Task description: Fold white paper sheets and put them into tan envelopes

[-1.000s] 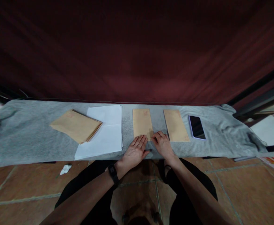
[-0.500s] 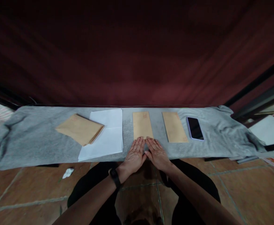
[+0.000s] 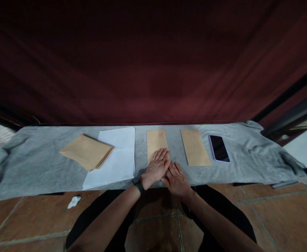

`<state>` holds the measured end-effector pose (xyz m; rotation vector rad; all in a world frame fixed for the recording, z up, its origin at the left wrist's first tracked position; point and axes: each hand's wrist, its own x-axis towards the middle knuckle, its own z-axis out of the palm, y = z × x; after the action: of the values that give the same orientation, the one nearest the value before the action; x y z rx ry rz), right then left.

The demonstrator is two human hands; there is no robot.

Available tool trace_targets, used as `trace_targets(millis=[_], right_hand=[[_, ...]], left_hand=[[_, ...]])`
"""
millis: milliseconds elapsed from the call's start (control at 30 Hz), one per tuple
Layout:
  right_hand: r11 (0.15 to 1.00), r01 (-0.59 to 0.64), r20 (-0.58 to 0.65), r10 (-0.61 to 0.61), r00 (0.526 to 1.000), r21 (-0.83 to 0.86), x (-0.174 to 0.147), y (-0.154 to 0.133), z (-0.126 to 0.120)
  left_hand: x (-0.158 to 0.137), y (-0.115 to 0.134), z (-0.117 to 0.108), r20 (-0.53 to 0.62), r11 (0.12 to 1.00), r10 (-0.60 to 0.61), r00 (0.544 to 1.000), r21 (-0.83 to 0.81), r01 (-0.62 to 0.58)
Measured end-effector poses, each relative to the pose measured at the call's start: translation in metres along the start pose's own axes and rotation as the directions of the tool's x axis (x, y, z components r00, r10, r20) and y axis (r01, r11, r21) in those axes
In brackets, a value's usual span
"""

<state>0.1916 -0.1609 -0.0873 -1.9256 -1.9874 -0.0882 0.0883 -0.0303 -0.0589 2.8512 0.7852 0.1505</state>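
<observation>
A brown paper envelope (image 3: 156,140) lies on the grey cloth in front of me, its lower part hidden under my hands. My left hand (image 3: 156,168) rests flat on it with the fingers stretched out. Beside it, at the envelope's lower right corner, my right hand (image 3: 177,180) lies with fingers extended, close against the left one. A second envelope (image 3: 195,147) lies apart to the right. On the left, a stack of envelopes (image 3: 86,150) partly covers a pile of white paper sheets (image 3: 120,157).
A phone (image 3: 220,148) with a purple edge lies right of the second envelope. Grey cloth (image 3: 35,164) covers the narrow table. A dark red curtain (image 3: 153,70) hangs behind it. White scrap (image 3: 74,202) lies on the tiled floor.
My left hand has slid right and slightly up across the envelope. My right hand has shifted down and right, towards its edge. The whole view has tilted slightly.
</observation>
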Motion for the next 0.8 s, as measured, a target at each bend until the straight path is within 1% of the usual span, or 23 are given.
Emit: trace_targets(millis=[100,200,267,400,500,633,800], right_hand=[[1.000,-0.007,0.000,0.007,1.000,0.003,0.001,0.000,0.000],[1.000,-0.006,-0.005,0.006,1.000,0.011,0.003,-0.001,-0.003],[1.000,0.002,-0.001,-0.002,1.000,0.013,0.004,-0.002,-0.006],[1.000,0.010,0.015,-0.010,1.000,0.013,0.004,-0.001,-0.010],[1.000,0.011,0.018,-0.011,1.000,0.011,0.005,-0.001,-0.009],[1.000,0.027,0.001,-0.027,1.000,-0.013,0.004,-0.003,-0.009],[0.998,0.042,0.015,-0.041,0.999,-0.051,0.005,-0.003,-0.010]], left_hand=[[0.027,-0.012,0.002,-0.012,1.000,-0.016,1.000,0.004,0.016],[0.049,-0.026,0.004,0.014,0.998,-0.062,0.998,0.004,0.062],[0.063,-0.033,0.004,0.030,0.996,-0.094,0.995,0.003,0.094],[0.086,-0.043,0.000,0.015,0.988,-0.153,0.988,-0.003,0.153],[0.096,-0.049,-0.004,0.014,0.981,-0.194,0.981,-0.025,0.195],[0.103,-0.055,-0.008,0.010,0.974,-0.221,0.975,-0.043,0.221],[0.108,-0.057,-0.009,0.007,0.966,-0.253,0.967,-0.051,0.253]])
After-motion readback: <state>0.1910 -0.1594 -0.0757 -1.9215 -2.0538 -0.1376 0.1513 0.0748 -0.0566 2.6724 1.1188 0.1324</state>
